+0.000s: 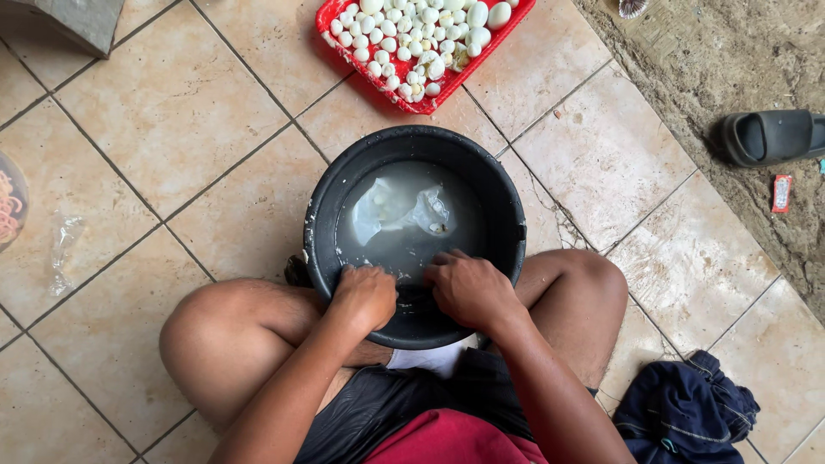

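The person sits on the tiled floor point(172, 112) with knees spread, and a black bucket point(320, 215) stands between the legs, holding cloudy water. Both hands reach over the near rim into it. The left hand point(365, 296) is curled with its fingers drawn together at the water's edge; the right hand point(468, 288) lies just beside it, fingers bent down toward the water. Each grip looks closed on something small, but the knuckles hide it, so I cannot tell what either holds, if anything.

A clear plastic bag point(404, 209) floats in the middle of the water, a little way beyond the fingertips and not touching them.

Past the bucket's far rim, a red tray point(344, 60) sits on the floor, heaped with small white eggs point(412, 39). To the right, where the tiles give way to bare ground, lies a dark sandal point(765, 136) with a small red wrapper point(781, 193) near it. A crumpled dark blue cloth point(687, 408) lies by the person's right knee, and a scrap of clear plastic point(64, 249) lies on the tiles far to the left.
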`<state>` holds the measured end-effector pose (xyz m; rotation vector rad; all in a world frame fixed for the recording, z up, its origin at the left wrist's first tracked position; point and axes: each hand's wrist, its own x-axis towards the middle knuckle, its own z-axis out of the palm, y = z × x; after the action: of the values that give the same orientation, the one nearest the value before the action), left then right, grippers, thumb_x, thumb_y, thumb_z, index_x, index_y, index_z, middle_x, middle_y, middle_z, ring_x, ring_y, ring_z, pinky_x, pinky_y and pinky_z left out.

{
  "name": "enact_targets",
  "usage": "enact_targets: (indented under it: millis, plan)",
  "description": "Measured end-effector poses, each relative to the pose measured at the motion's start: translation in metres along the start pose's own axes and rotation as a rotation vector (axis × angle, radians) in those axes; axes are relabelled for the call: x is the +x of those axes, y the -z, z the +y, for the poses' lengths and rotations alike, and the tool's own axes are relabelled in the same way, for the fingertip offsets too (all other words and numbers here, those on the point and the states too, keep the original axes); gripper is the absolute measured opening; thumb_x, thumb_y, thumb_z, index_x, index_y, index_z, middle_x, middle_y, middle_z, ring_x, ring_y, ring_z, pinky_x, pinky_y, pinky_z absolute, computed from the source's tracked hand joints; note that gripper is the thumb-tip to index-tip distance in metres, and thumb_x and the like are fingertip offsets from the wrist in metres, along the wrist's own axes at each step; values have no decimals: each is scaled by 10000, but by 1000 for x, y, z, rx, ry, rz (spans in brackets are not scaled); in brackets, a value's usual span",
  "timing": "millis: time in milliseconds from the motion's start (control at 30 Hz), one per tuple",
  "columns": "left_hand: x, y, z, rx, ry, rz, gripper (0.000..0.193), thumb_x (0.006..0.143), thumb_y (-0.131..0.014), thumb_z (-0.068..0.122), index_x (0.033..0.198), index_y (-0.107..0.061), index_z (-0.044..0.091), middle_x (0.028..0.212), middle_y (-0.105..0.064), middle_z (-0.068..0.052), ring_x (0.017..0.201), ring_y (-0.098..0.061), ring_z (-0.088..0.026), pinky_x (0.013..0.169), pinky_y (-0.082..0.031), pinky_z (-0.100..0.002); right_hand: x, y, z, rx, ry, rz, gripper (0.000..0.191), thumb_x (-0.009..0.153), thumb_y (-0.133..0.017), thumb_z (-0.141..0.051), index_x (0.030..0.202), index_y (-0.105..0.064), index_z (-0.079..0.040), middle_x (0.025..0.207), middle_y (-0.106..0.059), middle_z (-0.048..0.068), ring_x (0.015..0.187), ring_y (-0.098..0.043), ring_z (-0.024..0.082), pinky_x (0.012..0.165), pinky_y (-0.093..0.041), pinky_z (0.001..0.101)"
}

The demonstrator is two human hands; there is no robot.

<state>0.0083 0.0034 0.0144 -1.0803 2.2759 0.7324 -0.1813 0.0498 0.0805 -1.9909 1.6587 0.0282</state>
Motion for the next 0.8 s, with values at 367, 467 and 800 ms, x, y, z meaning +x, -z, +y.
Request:
enact_targets:
  millis: [367, 467, 800]
  plan:
    - [-6, 13, 2, -184, -129, 226, 194, 883, -581, 40, 983, -743, 74, 1010, -745, -159, 1019, -699, -333, 934, -511, -498, 10, -2, -2, -192, -139, -107, 295, 834, -730, -354, 1032, -773, -140, 1275, -616, 119, 1270, -504, 289, 945, -485, 495]
    - [-12, 23, 2, -247, -162, 78, 264, 848, -611, 54, 1038, -772, 139, 1041, -738, -163, 1040, -695, -331, 957, -514, -475, 11, 4, -1, -98, -102, -26, 247, 885, -697, -324, 966, -768, -101, 1145, -667, 101, 1189, -586, 287, 927, -519, 448]
    - [-16, 38, 0, -257, -306, -107, 249, 844, -675, 218, 1060, -800, 211, 1058, -756, -128, 1069, -688, -330, 967, -534, -458, 85, -86, 39, 38, 27, -322, 209, 819, -668, -118, 987, -754, -26, 989, -750, 219, 941, -726, 377, 816, -591, 433]
